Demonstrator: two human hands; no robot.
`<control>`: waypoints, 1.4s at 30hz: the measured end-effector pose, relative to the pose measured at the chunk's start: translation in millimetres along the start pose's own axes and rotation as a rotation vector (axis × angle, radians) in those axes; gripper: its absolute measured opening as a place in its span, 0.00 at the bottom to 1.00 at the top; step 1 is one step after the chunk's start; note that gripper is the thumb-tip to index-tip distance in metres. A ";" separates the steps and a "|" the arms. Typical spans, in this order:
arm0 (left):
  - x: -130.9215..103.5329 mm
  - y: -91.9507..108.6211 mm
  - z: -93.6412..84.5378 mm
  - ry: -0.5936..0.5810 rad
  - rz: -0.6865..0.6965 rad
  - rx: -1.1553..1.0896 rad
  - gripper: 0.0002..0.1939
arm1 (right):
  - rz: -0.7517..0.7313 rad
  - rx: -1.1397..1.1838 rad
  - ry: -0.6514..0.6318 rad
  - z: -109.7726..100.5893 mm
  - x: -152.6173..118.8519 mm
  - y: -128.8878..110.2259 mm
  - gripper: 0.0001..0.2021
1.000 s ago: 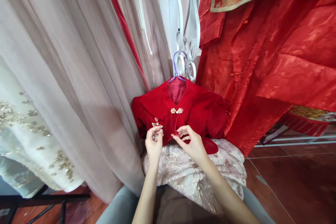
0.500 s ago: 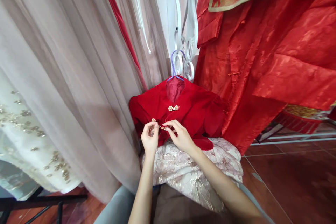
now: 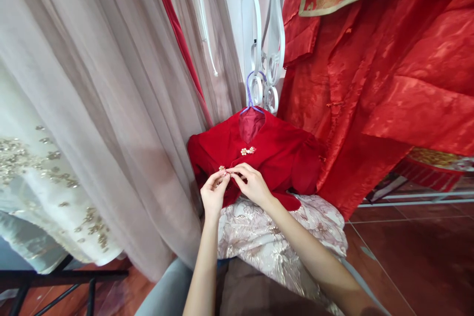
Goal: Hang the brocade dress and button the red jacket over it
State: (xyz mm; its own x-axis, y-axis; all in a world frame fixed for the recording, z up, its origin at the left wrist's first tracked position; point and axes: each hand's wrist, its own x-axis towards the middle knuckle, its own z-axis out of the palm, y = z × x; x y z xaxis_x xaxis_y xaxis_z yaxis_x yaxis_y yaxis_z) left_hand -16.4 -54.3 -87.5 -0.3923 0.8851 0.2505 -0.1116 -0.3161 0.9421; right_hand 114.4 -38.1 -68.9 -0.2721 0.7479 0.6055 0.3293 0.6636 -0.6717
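A red velvet jacket (image 3: 289,163) hangs in front of me on a purple hanger (image 3: 250,91). Its upper flower-shaped clasp (image 3: 248,150) is joined across the front. Lower down, a gold flower piece (image 3: 221,168) shows just above my fingertips. My left hand (image 3: 214,195) is closed in a pinch on the left side of a lower clasp. My right hand (image 3: 252,186) pinches the other side, its fingertips meeting those of the left. The small parts between the fingers are mostly hidden. Pale brocade fabric (image 3: 266,237) lies beneath the jacket, over my lap.
Beige curtains (image 3: 122,108) fall close on the left, beside a white gown with gold beading (image 3: 85,222). A white scrolled metal stand (image 3: 272,101) rises behind the hanger. Red satin garments (image 3: 351,94) hang on the right above a tiled floor (image 3: 414,256).
My hands have come together, the fingertips now meeting at the lower clasp where a gap showed before. The whole view has shifted slightly, with things appearing further right.
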 end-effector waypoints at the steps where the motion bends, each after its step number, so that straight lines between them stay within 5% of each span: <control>1: 0.3 -0.3 -0.4 -0.001 0.008 0.011 0.17 | 0.000 0.004 0.007 0.7 0.2 -0.1 0.12; 7: 3.9 2.1 -2.0 -0.042 -0.052 -0.037 0.17 | 0.019 0.129 0.083 6.7 3.4 0.3 0.10; 14: 7.9 4.9 -6.2 -0.165 -0.142 -0.090 0.19 | 0.100 0.256 0.033 8.1 10.9 10.0 0.10; 20: 10.1 2.6 -0.8 -0.108 -0.178 -0.144 0.24 | 0.102 0.316 0.006 8.7 12.7 13.6 0.11; 25: 2.5 -9.3 -8.6 -0.002 -0.060 0.068 0.21 | 0.152 0.389 -0.034 -1.5 0.9 9.2 0.11; 29: -6.5 -30.5 -40.5 0.081 -0.018 0.244 0.17 | 0.245 0.211 -0.021 -19.1 -32.2 6.4 0.08; 33: -10.7 -45.7 -64.3 0.007 -0.056 0.403 0.15 | 0.350 -0.050 0.045 -22.5 -63.9 13.3 0.04; 38: -15.8 -51.7 -47.9 -0.133 -0.015 0.372 0.16 | 0.283 -0.156 0.035 -8.3 -72.5 23.9 0.07; 42: -16.4 -57.5 -34.1 -0.100 0.049 0.420 0.15 | 0.295 -0.177 0.002 -1.5 -74.2 30.0 0.05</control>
State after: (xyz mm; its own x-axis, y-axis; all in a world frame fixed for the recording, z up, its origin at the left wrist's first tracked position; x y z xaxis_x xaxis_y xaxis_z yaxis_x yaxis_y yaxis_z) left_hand -34.7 -62.3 -153.4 -0.2949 0.9077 0.2984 0.2945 -0.2108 0.9321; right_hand 145.8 -73.7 -133.3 -0.1403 0.9069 0.3974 0.5451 0.4058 -0.7336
